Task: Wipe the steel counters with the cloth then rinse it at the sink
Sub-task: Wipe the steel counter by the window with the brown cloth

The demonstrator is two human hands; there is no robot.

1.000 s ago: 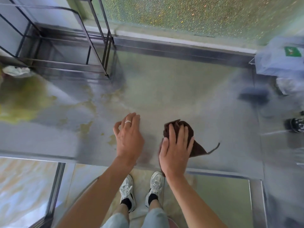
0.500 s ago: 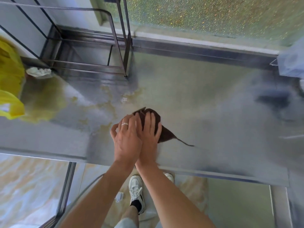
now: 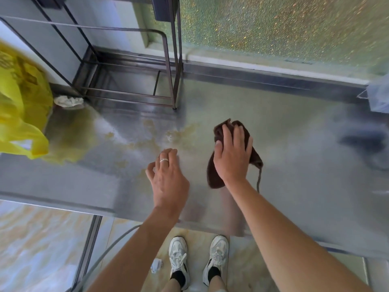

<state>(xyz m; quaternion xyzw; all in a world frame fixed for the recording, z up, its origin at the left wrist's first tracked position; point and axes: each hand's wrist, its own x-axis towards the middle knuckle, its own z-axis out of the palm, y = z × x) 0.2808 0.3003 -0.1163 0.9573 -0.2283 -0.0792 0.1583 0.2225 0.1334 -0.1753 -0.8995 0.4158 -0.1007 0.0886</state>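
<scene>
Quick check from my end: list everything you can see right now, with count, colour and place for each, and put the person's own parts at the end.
steel counter: one, grey, across the middle, yellowish smears left of centre
cloth: one, dark brown, on the counter under the right hand
wire rack: one, dark metal, back left of the counter
plastic bag: one, yellow, far left
crumpled rag: one, whitish, by the rack's left foot
frosted window: one, greenish, behind the counter
paper scrap: one, white, on the floor
shoes: two, white, on the tiled floor
ring: one, silver, on the left hand
left hand: on the counter, holds nothing
right hand: presses the cloth
</scene>
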